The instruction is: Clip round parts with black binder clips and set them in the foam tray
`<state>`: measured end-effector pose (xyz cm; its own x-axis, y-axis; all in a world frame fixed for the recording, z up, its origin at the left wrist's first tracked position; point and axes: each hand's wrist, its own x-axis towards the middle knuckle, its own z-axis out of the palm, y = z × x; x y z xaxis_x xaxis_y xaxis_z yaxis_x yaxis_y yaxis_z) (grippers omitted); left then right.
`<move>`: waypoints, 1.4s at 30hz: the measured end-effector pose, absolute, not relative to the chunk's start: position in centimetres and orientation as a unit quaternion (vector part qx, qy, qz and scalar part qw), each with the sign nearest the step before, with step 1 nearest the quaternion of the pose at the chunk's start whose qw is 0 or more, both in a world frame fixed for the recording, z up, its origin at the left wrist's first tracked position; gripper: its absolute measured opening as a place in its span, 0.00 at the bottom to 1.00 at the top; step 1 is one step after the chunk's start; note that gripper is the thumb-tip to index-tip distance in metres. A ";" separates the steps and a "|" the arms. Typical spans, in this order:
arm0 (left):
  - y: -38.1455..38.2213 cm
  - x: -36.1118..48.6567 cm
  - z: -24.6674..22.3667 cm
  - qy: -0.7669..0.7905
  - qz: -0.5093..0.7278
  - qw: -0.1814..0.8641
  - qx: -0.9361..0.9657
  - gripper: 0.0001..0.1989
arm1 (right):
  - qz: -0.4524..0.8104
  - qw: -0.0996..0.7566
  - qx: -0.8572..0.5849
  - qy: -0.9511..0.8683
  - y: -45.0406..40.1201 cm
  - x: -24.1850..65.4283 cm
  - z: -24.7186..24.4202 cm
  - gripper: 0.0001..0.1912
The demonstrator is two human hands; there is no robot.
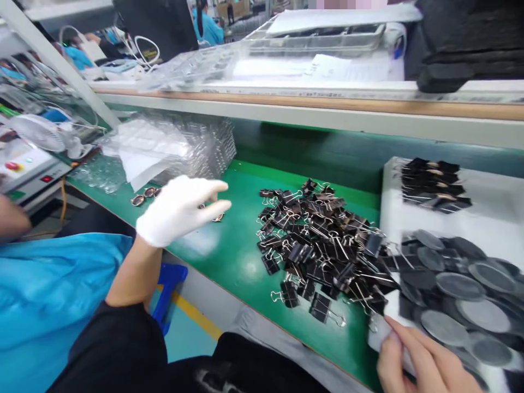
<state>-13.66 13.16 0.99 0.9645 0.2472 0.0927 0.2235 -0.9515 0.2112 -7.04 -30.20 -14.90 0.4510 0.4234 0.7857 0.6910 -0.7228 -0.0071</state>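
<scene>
My left hand, in a white glove, hovers over the green table with thumb and forefinger apart, nothing seen between them. Small round, gold-rimmed parts lie partly hidden behind it. In the middle sits a heap of black binder clips with silver wire handles. At the bottom right, my bare right hand is closed at the near left edge of a white tray, close to a clip's wire handle. What its fingers pinch is unclear. Beside it in the tray lie several dark, round, flat discs.
Stacked clear plastic trays stand at the back left, with white paper on them. More round gold-rimmed parts lie in front. Black clips in rows lie in the tray's far end. A shelf crosses above. A person's blue garment is at left.
</scene>
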 end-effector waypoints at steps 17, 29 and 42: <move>8.6 -11.4 -0.6 -0.244 0.112 -0.012 0.963 0.19 | -0.136 0.524 -0.800 -0.258 -26.3 -11.2 -10.0 0.20; -8.0 -4.0 0.1 -0.508 0.115 -0.030 0.853 0.16 | 0.124 0.845 -0.518 0.039 -28.0 -12.2 -10.5 0.13; -17.1 0.0 -2.9 -0.477 0.092 -0.103 0.868 0.08 | -0.100 0.837 -0.511 0.167 -33.8 -11.6 -10.8 0.13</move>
<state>-0.01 -17.12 -2.94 0.5272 -0.8475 0.0612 -0.8096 -0.5229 -0.2667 -11.65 -33.85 -10.84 0.9240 -0.3387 -0.1772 -0.0027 0.4577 -0.8891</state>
